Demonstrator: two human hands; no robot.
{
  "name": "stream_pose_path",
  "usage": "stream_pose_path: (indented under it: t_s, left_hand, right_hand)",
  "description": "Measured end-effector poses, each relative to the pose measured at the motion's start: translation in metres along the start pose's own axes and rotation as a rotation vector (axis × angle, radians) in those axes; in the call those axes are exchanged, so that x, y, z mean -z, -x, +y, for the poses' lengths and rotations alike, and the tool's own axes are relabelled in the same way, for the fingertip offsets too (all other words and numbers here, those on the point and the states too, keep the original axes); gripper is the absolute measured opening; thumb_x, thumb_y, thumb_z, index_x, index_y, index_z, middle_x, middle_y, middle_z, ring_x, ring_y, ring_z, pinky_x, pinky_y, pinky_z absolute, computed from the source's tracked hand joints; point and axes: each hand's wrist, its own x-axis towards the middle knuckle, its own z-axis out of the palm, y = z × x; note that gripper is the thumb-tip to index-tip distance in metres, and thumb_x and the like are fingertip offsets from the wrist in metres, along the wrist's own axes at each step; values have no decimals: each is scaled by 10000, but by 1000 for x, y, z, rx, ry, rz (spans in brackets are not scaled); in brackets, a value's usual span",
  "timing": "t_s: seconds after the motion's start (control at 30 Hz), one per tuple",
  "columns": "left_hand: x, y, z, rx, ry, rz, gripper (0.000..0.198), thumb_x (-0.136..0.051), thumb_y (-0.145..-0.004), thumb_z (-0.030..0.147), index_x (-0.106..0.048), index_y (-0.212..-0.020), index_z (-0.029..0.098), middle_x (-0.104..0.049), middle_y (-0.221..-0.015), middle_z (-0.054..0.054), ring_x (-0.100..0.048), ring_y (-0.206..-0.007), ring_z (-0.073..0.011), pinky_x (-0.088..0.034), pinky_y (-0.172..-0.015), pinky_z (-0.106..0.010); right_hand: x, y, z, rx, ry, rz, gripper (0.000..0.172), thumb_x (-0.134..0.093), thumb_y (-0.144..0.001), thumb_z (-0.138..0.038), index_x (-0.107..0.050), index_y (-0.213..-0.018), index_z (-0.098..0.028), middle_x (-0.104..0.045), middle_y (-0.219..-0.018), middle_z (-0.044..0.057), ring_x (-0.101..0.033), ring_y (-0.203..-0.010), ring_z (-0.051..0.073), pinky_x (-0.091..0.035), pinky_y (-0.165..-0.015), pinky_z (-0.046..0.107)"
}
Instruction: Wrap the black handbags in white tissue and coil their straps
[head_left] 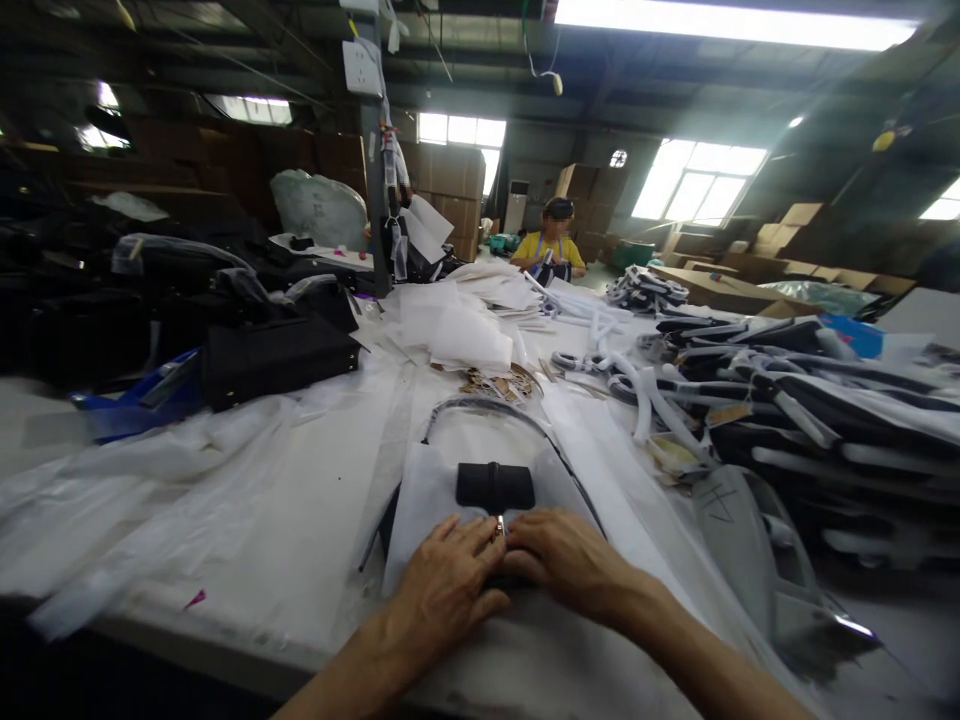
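L hand [457, 570] & R hand [566, 560] hide lower pt of bag [495, 486]; finger contact w/ metal clasp [499, 525] unclear. Forearms [360, 665] cut off at btm edge. Dark bags [82, 320] blurry, cut by L edge; piled dark pcs [885, 400] blurry, cut by R edge. Co-worker's [551, 246] item too small to ID.

The black panel [475, 486] looks leathery, the fitting [500, 524] glossy metal, the sheets [465, 335] matt paper.

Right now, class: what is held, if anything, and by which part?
The left hand and right hand meet at the small shiny metal piece just below the black rectangular panel; whether either grips it cannot be told.
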Motion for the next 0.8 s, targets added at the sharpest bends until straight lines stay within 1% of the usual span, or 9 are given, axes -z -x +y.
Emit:
stream_pose_path:
  t_s: [0.1,0.17,0.23,0.3,0.37,0.43,0.63,0.7,0.8]
  left_hand:
    - [-10,2,4,13,-46,18,609,-730,-834,427,-490,-1370,265,-543,-1422,-104,-508,-1311,-294,-354,-1142,-505]
    - [-17,2,4,20,-60,46,623,-731,-825,459,-495,-1367,261,-552,-1413,-110,-518,-1300,-295,-359,-1138,-504]
    - [-21,3,3,24,-65,66,644,-719,-834,470,-470,-1393,267,-543,-1424,-105,-510,-1309,-293,-353,-1142,-506]
    - [-24,3,2,26,-80,69,648,-709,-848,455,-450,-1412,270,-526,-1443,-97,-484,-1333,-303,-338,-1149,-522]
    - [-25,3,2,31,-107,57,646,-716,-847,431,-451,-1412,264,-512,-1456,-100,-462,-1349,-327,-329,-1147,-548]
    - [-25,3,3,40,-123,42,644,-727,-840,420,-463,-1405,260,-514,-1452,-108,-457,-1350,-345,-332,-1137,-571]
    - [-20,1,7,56,-131,14,586,-710,-852,419,-499,-1376,262,-531,-1431,-106,-464,-1339,-357,-338,-1127,-580]
    - [-18,1,5,49,-126,2,572,-708,-856,408,-503,-1370,264,-528,-1434,-95,-461,-1337,-356,-335,-1127,-575]
    - [-14,1,0,14,-107,-16,538,-701,-863,397,-519,-1354,278,-536,-1420,-75,-471,-1321,-345,-341,-1118,-556]
  right_hand:
    - [-18,10,-5,90,41,22,201,-534,-935,-206,-712,-1026,-230,-746,-1091,42,-674,-1045,224,-451,-1022,374]
    - [-18,11,-6,72,11,31,218,-524,-946,-207,-712,-1053,-243,-736,-1127,32,-662,-1075,223,-445,-1026,371]
    - [-10,6,-6,4,-43,-15,220,-519,-950,-232,-736,-923,-256,-760,-977,7,-688,-952,198,-494,-909,311]
    - [1,-6,-5,-116,-102,-57,257,-510,-941,-244,-733,-814,-251,-752,-828,-7,-689,-803,169,-502,-756,258]
    - [9,-20,-4,-253,-120,-71,220,-535,-908,-254,-729,-805,-246,-745,-778,-13,-676,-733,155,-473,-669,240]
    - [11,-32,-4,-341,-91,-84,148,-593,-855,-273,-732,-815,-242,-745,-768,-6,-670,-720,162,-443,-632,246]
    - [6,-55,-12,-375,15,-230,99,-694,-718,-301,-725,-663,-225,-721,-678,39,-658,-682,201,-412,-577,268]
    - [8,-60,-14,-382,17,-304,113,-691,-711,-297,-715,-630,-222,-705,-642,33,-653,-661,184,-422,-563,249]
    - [11,-68,-12,-439,-7,-455,169,-664,-733,-320,-694,-607,-210,-664,-566,11,-625,-554,148,-432,-491,214]
